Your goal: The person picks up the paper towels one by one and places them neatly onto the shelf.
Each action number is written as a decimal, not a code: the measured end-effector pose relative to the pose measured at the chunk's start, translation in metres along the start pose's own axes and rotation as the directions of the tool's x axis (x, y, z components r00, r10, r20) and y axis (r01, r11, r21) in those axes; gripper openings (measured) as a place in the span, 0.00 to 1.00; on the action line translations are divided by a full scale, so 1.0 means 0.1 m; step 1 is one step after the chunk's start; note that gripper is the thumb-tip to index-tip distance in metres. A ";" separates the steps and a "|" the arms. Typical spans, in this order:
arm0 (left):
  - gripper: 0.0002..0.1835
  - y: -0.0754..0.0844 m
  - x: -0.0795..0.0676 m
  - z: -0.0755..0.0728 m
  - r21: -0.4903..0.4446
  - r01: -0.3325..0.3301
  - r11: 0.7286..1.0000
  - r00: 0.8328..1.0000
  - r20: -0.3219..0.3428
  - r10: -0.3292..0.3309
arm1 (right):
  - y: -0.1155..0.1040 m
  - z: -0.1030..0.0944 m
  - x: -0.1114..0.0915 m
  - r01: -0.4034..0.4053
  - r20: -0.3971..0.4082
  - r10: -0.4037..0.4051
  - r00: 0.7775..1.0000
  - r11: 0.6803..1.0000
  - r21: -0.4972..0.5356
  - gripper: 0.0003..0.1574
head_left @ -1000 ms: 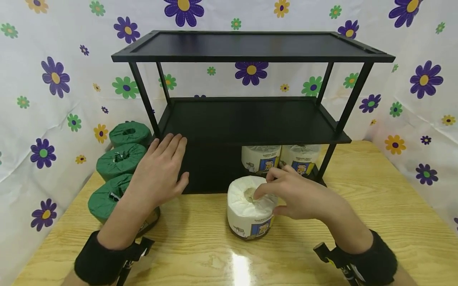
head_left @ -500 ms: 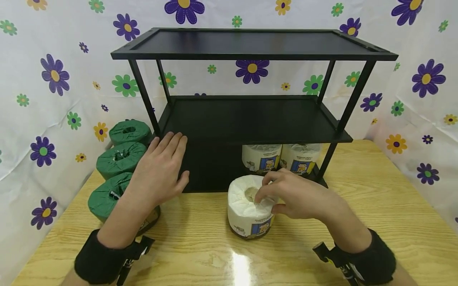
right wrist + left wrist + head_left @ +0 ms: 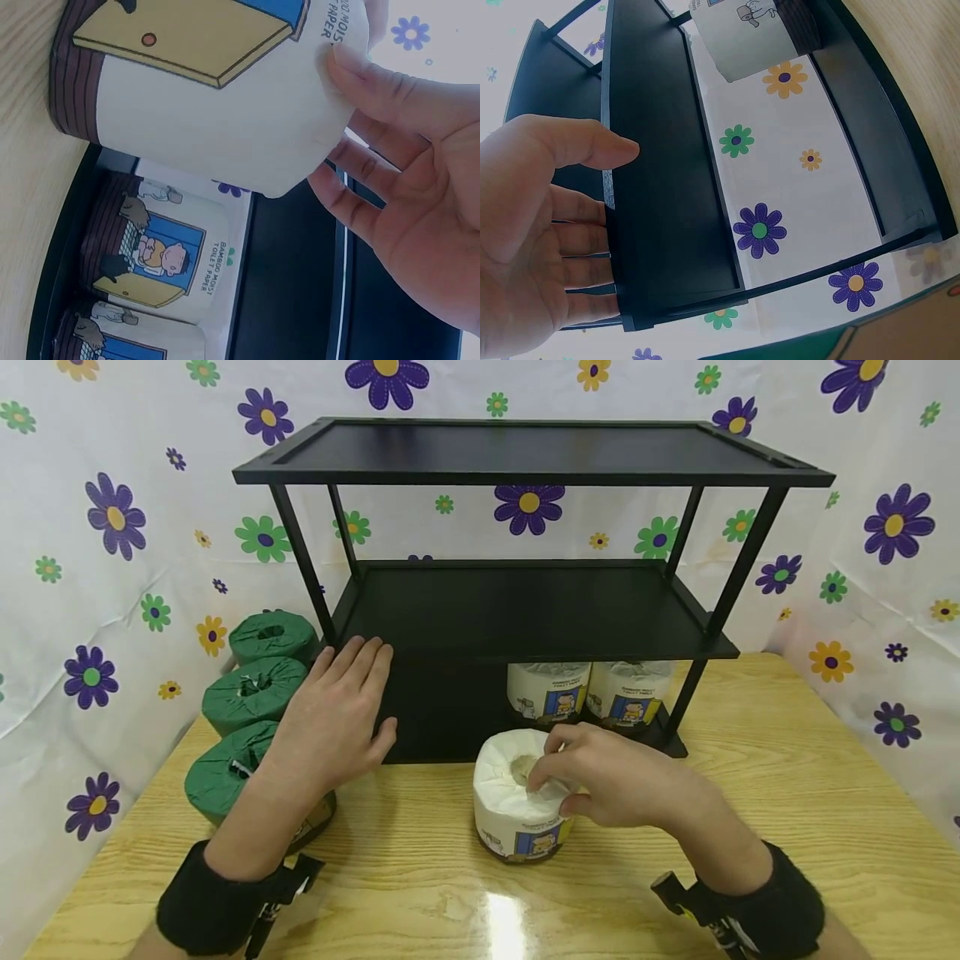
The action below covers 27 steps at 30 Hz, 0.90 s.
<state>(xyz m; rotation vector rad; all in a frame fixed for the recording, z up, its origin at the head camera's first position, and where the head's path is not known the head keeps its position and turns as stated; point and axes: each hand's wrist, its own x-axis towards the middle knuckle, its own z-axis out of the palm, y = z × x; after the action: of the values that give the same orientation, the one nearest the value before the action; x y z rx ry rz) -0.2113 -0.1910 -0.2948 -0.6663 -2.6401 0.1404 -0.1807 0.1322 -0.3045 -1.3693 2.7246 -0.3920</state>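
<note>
A white-wrapped toilet paper roll (image 3: 506,814) stands on the table in front of the black shelf rack. My right hand (image 3: 615,772) pinches its near right side, the thumb on the printed wrapper and a finger at the core hole. The right wrist view shows that thumb (image 3: 375,79) against the roll (image 3: 202,142) close up. My left hand (image 3: 330,718) rests with straight fingers on the left front of the middle shelf (image 3: 517,610). From the left wrist, the thumb (image 3: 592,144) lies along the shelf's front edge.
Two more printed rolls, the nearer-left one (image 3: 547,693) and the right one (image 3: 630,693), stand on the rack's bottom tier (image 3: 442,727). Several green-topped rolls (image 3: 253,693) line the rack's left side, partly behind my left forearm. A flowered cloth (image 3: 862,568) hangs behind.
The right hand and the roll under it have shifted slightly left and toward me over the last half second. The left hand stays on the shelf.
</note>
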 end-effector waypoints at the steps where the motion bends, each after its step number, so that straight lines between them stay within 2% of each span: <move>1: 0.40 0.00 0.00 0.00 0.000 0.001 1.000 1.000 -0.001 -0.001 | -0.01 0.00 0.01 0.010 -0.003 -0.010 1.000 1.000 -0.003 0.21; 7: 0.40 -0.01 -0.02 0.01 -0.001 0.004 1.000 1.000 -0.007 -0.004 | -0.06 0.00 0.01 0.020 -0.023 -0.020 1.000 1.000 -0.022 0.23; 11: 0.40 -0.01 -0.02 0.01 -0.001 -0.008 1.000 1.000 -0.025 0.008 | -0.12 0.01 0.00 0.027 -0.075 -0.029 0.997 0.999 -0.029 0.26; 16: 0.40 0.00 0.00 0.01 -0.007 -0.012 1.000 0.999 -0.033 0.012 | -0.22 0.12 0.06 0.066 -0.174 -0.101 0.980 0.979 -0.193 0.32; 20: 0.40 0.00 0.00 0.00 -0.006 -0.003 1.000 1.000 -0.023 0.003 | -0.28 0.20 0.10 0.027 -0.205 -0.085 0.975 0.963 -0.270 0.34; 23: 0.40 0.00 0.00 0.00 -0.004 0.000 1.000 1.000 -0.018 0.000 | -0.31 0.24 0.12 0.015 -0.190 -0.071 0.979 0.960 -0.281 0.31; 27: 0.39 0.00 -0.01 0.00 -0.003 -0.005 1.000 1.000 -0.022 0.005 | -0.32 0.27 0.13 0.033 -0.191 -0.096 0.977 0.951 -0.306 0.24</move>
<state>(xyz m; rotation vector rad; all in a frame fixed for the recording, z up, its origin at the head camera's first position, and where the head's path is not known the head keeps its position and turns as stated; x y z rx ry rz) -0.2106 -0.1915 -0.2947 -0.6721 -2.6184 0.1299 -0.1591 0.0978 -0.3218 -1.5726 3.0139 -0.1264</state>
